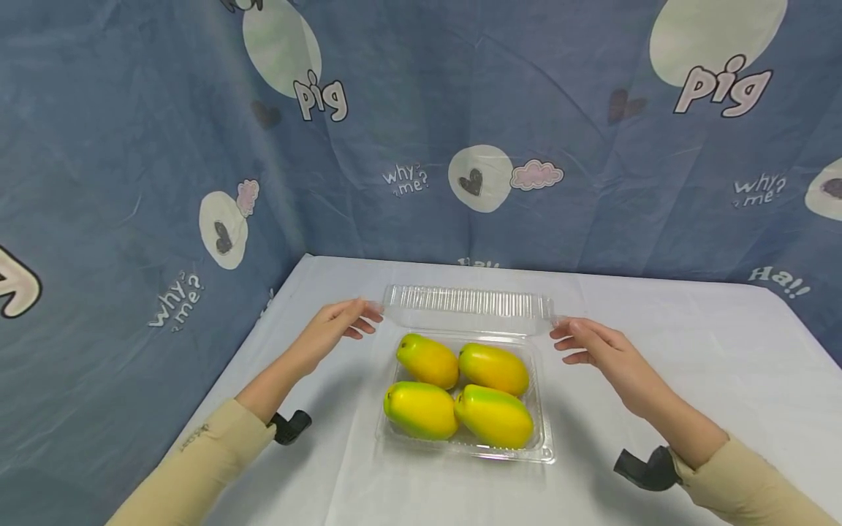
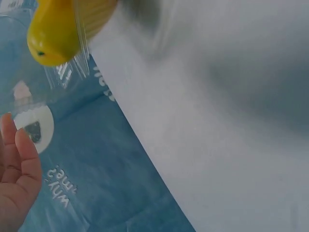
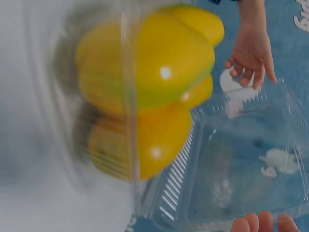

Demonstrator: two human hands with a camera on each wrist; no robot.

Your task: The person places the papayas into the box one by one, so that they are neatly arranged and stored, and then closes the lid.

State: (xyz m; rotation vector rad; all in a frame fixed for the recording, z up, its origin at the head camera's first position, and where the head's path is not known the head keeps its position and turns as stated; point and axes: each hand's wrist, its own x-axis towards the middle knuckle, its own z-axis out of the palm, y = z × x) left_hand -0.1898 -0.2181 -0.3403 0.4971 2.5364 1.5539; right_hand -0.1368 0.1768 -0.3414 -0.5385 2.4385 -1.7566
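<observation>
A clear plastic clamshell box stands on the table with several yellow-green papayas in its base. Its transparent lid is raised at the far side, tilted up and back. At the lid's left corner, my left hand holds the edge between thumb and forefinger, the other fingers loose. The right hand has its thumb and fingers at the opposite corner. Right-hand fingertips meet the lid's rim in the right wrist view. Only part of the left hand shows in its own wrist view.
A white cloth covers the table. Blue printed fabric hangs behind it and along the left side. Black wrist mounts sit below both forearms.
</observation>
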